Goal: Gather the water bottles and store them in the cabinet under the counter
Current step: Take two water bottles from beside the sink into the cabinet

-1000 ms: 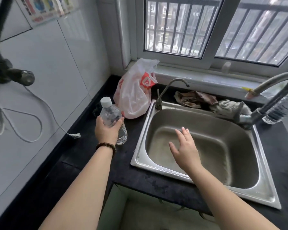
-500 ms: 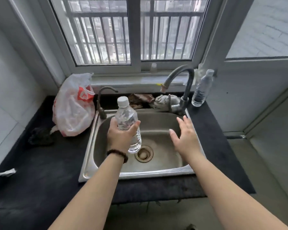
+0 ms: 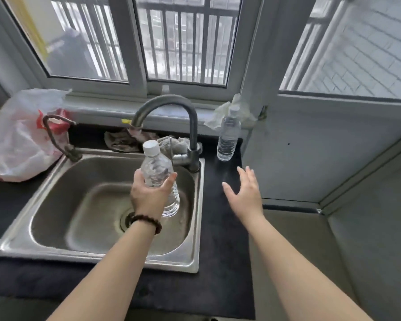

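Observation:
My left hand (image 3: 148, 195) grips a clear water bottle (image 3: 158, 172) with a white cap, held upright above the steel sink (image 3: 195, 228). A second clear bottle (image 3: 227, 135) stands upright on the black counter (image 3: 220, 251) at the back right corner, beside the wall. My right hand (image 3: 243, 195) hovers over the counter with fingers spread and nothing in it, a short way in front of that second bottle. The cabinet under the counter is out of sight.
A tall curved faucet (image 3: 190, 126) rises behind the sink between my hands. Rags (image 3: 125, 140) lie behind the basin, a small tap (image 3: 56, 133) stands at its left, and a white plastic bag (image 3: 19, 140) sits on the left counter. Crumpled plastic (image 3: 218, 114) hangs by the far bottle.
The view has swung right. My left hand carried the bottle from the left counter to over the sink. My right hand moved from above the basin to the right counter, toward the second bottle.

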Action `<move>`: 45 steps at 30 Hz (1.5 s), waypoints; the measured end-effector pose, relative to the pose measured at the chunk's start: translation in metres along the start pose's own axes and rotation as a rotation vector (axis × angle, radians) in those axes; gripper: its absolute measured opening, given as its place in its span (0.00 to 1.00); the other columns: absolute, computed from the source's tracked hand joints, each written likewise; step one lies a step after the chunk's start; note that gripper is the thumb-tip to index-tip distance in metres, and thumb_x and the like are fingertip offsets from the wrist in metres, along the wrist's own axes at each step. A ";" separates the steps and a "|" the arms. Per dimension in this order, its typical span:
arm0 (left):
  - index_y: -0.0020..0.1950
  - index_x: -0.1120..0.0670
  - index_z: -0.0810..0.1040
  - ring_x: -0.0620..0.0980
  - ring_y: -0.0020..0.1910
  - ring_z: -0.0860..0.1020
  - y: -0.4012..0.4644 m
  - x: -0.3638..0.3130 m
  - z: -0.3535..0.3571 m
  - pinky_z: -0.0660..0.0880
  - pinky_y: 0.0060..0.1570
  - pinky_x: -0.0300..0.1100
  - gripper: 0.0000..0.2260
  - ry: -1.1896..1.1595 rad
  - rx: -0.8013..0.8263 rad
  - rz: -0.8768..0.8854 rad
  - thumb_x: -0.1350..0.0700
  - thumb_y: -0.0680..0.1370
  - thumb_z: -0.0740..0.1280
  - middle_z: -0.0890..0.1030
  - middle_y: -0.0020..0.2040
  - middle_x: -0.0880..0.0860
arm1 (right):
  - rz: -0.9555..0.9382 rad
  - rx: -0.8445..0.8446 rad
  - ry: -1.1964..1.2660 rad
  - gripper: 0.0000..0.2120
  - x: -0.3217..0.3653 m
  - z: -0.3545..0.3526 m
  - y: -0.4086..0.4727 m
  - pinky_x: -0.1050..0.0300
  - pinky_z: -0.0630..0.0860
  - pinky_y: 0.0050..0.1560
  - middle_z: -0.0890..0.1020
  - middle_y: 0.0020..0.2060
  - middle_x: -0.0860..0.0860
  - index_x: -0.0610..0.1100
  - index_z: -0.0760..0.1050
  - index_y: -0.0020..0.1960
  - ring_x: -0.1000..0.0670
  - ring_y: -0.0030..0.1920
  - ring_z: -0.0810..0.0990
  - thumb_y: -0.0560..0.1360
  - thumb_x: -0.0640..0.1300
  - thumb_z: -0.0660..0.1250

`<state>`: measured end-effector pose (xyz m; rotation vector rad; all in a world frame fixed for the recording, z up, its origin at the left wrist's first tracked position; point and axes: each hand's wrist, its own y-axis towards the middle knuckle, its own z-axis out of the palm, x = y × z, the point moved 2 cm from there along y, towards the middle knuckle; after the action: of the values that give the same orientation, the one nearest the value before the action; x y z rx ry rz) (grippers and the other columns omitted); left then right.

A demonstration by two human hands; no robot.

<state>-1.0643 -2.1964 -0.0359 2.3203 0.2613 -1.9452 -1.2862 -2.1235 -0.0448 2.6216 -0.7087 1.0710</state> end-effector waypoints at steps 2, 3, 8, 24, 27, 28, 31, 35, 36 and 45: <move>0.49 0.47 0.75 0.50 0.44 0.82 -0.009 -0.002 0.013 0.80 0.48 0.50 0.21 0.019 -0.017 -0.003 0.44 0.63 0.79 0.83 0.44 0.49 | -0.010 0.032 0.006 0.34 -0.008 -0.008 0.021 0.55 0.48 0.76 0.54 0.78 0.48 0.44 0.56 0.77 0.51 0.78 0.48 0.77 0.54 0.65; 0.50 0.48 0.75 0.50 0.44 0.82 -0.012 -0.002 0.018 0.80 0.48 0.48 0.20 0.029 -0.032 -0.002 0.46 0.64 0.80 0.82 0.44 0.50 | -0.017 0.050 0.011 0.36 -0.010 -0.009 0.032 0.55 0.48 0.76 0.54 0.78 0.47 0.44 0.55 0.77 0.50 0.78 0.48 0.76 0.55 0.66; 0.49 0.45 0.75 0.50 0.43 0.82 -0.012 0.006 0.029 0.78 0.47 0.47 0.20 0.090 -0.126 -0.012 0.44 0.63 0.79 0.82 0.43 0.46 | -0.018 0.076 0.120 0.47 -0.011 -0.001 0.082 0.54 0.51 0.76 0.56 0.77 0.46 0.41 0.51 0.78 0.48 0.77 0.51 0.71 0.59 0.71; 0.49 0.49 0.76 0.52 0.44 0.82 0.005 0.030 0.023 0.78 0.49 0.51 0.20 0.160 -0.247 -0.017 0.50 0.64 0.81 0.82 0.43 0.49 | 0.129 -0.249 0.345 0.34 -0.005 0.040 0.193 0.59 0.67 0.51 0.74 0.61 0.47 0.43 0.65 0.65 0.45 0.59 0.75 0.67 0.55 0.76; 0.50 0.49 0.77 0.50 0.43 0.81 0.003 0.029 0.019 0.78 0.47 0.47 0.20 0.169 -0.267 -0.014 0.50 0.64 0.81 0.82 0.43 0.49 | 0.109 -0.257 0.312 0.30 -0.006 0.038 0.200 0.60 0.65 0.49 0.74 0.59 0.47 0.43 0.67 0.62 0.45 0.57 0.76 0.67 0.53 0.76; 0.50 0.50 0.76 0.49 0.42 0.81 0.002 0.029 0.017 0.78 0.47 0.47 0.20 0.181 -0.277 -0.011 0.51 0.64 0.81 0.82 0.43 0.48 | 0.101 -0.249 0.303 0.29 -0.006 0.037 0.201 0.60 0.65 0.49 0.74 0.59 0.47 0.43 0.67 0.62 0.45 0.57 0.76 0.68 0.52 0.76; 0.49 0.49 0.76 0.50 0.43 0.81 -0.002 0.030 0.011 0.78 0.47 0.49 0.19 0.193 -0.308 -0.009 0.50 0.65 0.81 0.82 0.43 0.48 | 0.072 -0.193 0.283 0.30 -0.007 0.033 0.201 0.60 0.65 0.49 0.75 0.60 0.47 0.42 0.67 0.63 0.46 0.58 0.75 0.68 0.51 0.75; 0.48 0.49 0.75 0.52 0.43 0.81 -0.009 0.023 0.005 0.78 0.46 0.48 0.19 0.196 -0.325 -0.005 0.49 0.65 0.80 0.82 0.43 0.50 | -0.008 -0.143 0.304 0.30 -0.006 0.025 0.183 0.60 0.65 0.50 0.76 0.59 0.48 0.44 0.67 0.64 0.47 0.58 0.75 0.68 0.52 0.75; 0.49 0.50 0.75 0.52 0.42 0.81 -0.011 0.019 0.004 0.77 0.45 0.47 0.19 0.191 -0.330 0.001 0.50 0.65 0.80 0.81 0.42 0.50 | -0.030 -0.121 0.308 0.30 -0.005 0.021 0.175 0.60 0.65 0.51 0.76 0.59 0.48 0.45 0.67 0.64 0.47 0.58 0.75 0.68 0.52 0.75; 0.48 0.52 0.74 0.50 0.43 0.80 -0.040 -0.012 -0.023 0.75 0.46 0.43 0.20 0.163 -0.417 0.066 0.48 0.65 0.80 0.81 0.44 0.50 | -0.218 -0.008 0.381 0.24 0.017 -0.012 0.073 0.62 0.69 0.43 0.79 0.48 0.52 0.47 0.70 0.57 0.52 0.47 0.78 0.68 0.54 0.76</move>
<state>-1.0516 -2.1540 -0.0184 2.1751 0.5382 -1.4973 -1.3200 -2.1874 -0.0223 2.3181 -0.3337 1.4330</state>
